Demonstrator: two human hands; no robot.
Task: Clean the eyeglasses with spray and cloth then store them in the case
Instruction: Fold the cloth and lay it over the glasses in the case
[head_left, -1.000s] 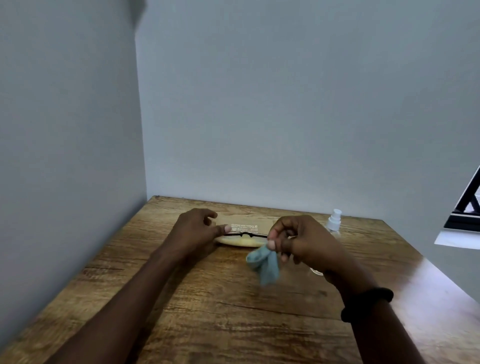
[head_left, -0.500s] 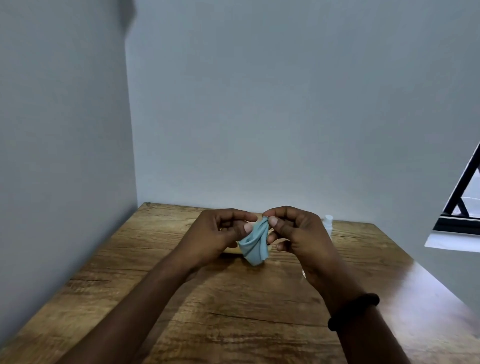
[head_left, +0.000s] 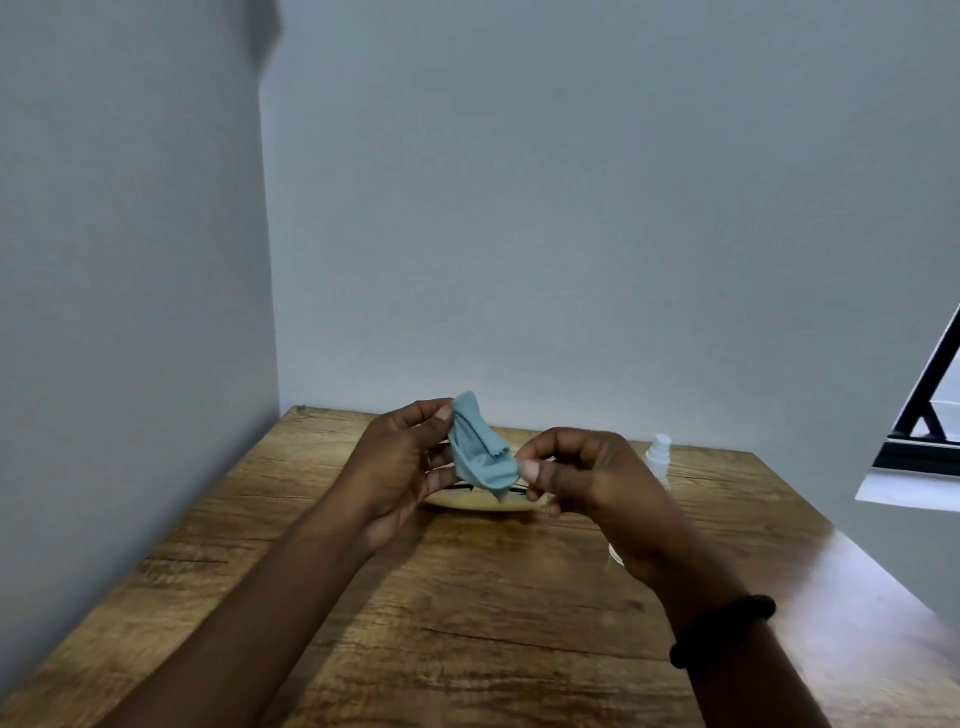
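Head view shows me both hands raised a little off the table (head_left: 467, 597) with the blue cloth (head_left: 475, 452) stretched between them. My left hand (head_left: 400, 467) pinches its upper corner under the thumb, and my right hand (head_left: 587, 478) nips the lower corner between thumb and forefinger, so both are clamped on the same cloth and neither is free. The eyeglasses (head_left: 464, 487) lie at 12 o'clock from the hands, just beyond and below the hanging cloth. Only a thin dark line of frame shows, on what I take to be the pale yellowish case (head_left: 467, 503). Their long axis runs from 9 o'clock to 3 o'clock, square across my line of reach. One end sits under the fingers of each hand, so neither hand is clearly nearer, and I cannot tell whether any finger touches the case. I judge the next reach is short and straight ahead, once one hand lets the cloth go. The spray bottle (head_left: 658, 457) stands upright at 2 o'clock, just past my right hand. The table is dark grained wood pushed into a corner of plain grey walls (head_left: 571, 234), with a dark-framed window (head_left: 930, 415) at 3 o'clock and a black wristband (head_left: 722, 629) on my right wrist
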